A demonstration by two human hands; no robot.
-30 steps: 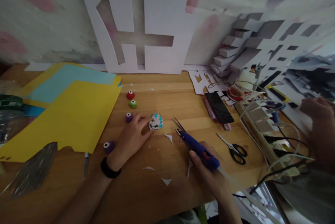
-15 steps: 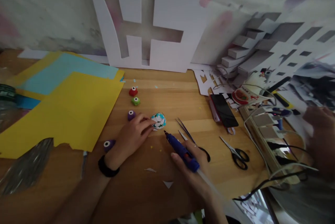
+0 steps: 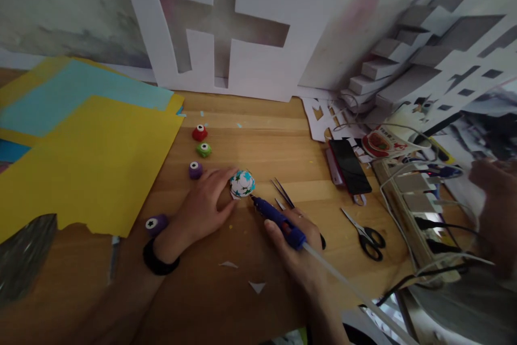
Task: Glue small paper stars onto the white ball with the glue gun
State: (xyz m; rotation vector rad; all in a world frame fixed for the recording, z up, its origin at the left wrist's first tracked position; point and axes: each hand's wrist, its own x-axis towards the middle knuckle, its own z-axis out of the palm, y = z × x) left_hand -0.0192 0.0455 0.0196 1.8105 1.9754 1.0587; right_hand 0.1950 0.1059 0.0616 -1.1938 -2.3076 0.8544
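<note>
A small round white piece covered with blue and green stars [image 3: 242, 183] rests on the wooden table. The fingers and thumb of my left hand [image 3: 204, 205] close around its left side and lower edge. My right hand [image 3: 297, 237] grips a blue glue gun [image 3: 278, 221], whose tip is at the lower right edge of the round piece. A long pale glue stick trails from the gun's back end. Tweezers [image 3: 283, 193] lie partly beneath my right hand. Small craft punches, red [image 3: 200, 132], green [image 3: 204, 149] and purple [image 3: 195, 170], stand beyond my left hand; another purple one [image 3: 156, 224] is by my wrist.
Yellow sheets [image 3: 109, 156] cover the left side. Black-handled scissors [image 3: 365, 237], a phone [image 3: 350, 167] and a power strip [image 3: 399, 205] with cables are at the right. Another person's hand [image 3: 495, 189] is at the far right. White cut-out board [image 3: 258, 73] stands behind.
The round piece now looks tilted up, its side showing, with my left thumb and fingers around it. The glue gun tip has come closer to its edge. The view has shifted slightly.
</note>
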